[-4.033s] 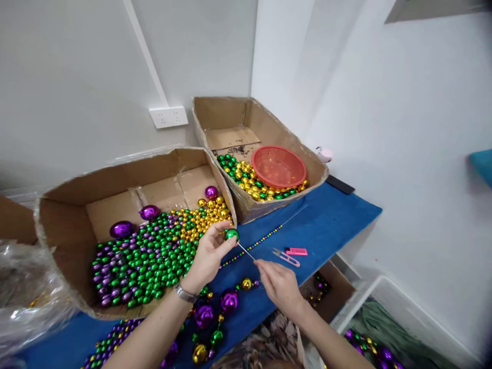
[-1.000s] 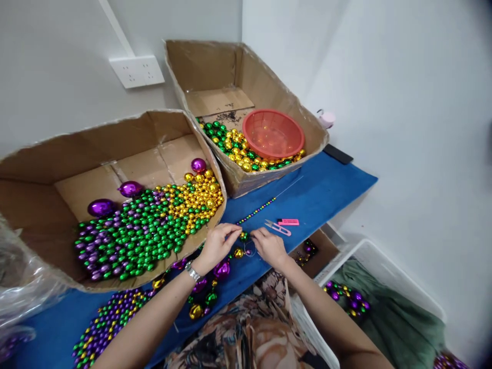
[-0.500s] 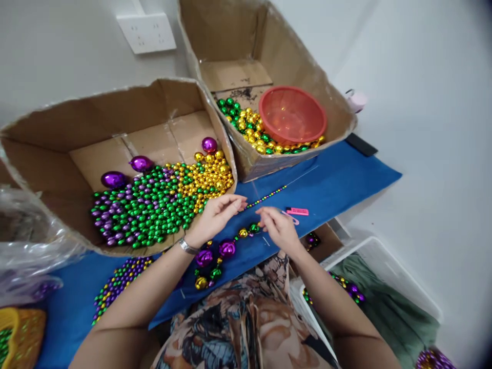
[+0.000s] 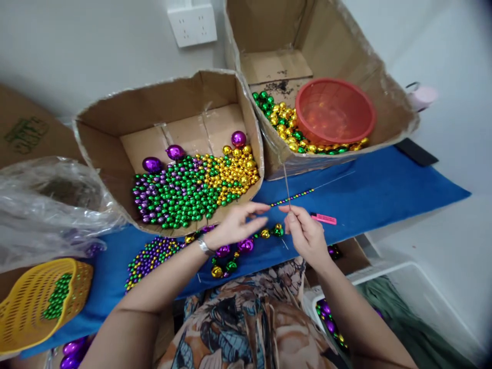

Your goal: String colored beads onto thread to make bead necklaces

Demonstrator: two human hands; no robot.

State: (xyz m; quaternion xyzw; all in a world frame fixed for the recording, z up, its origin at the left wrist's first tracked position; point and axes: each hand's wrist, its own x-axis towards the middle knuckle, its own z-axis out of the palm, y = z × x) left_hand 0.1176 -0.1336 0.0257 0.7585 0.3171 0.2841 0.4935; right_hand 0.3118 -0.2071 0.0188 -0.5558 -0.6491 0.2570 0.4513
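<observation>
Head camera: A smooth blue cloth (image 4: 384,189) covers the worktop, bearing two tape-edged brown corrugated cardboard boxes, one on the right (image 4: 357,46) and one on the left (image 4: 177,97), the latter heaped with glossy round beads (image 4: 184,195) in green, gold and purple. A yellow slatted plastic basket (image 4: 23,307) stands at lower left; a round, translucent red plastic basin (image 4: 323,134) sits tilted on beads inside the right box. A garland of shiny purple, gold and green balls (image 4: 246,246) lies on the cloth below the hands, its end just beside the right hand. The left hand (image 4: 238,225) reaches forward, its thumb and fingers spread apart. The right hand (image 4: 307,233), wrist bent inward, pinches the lower end of a needle-like rod, thin and straight (image 4: 286,184), pointing up and away. Nearby lie a slim strand of tiny multicoloured beads (image 4: 292,198) and a pink block with a dark end (image 4: 325,219).
</observation>
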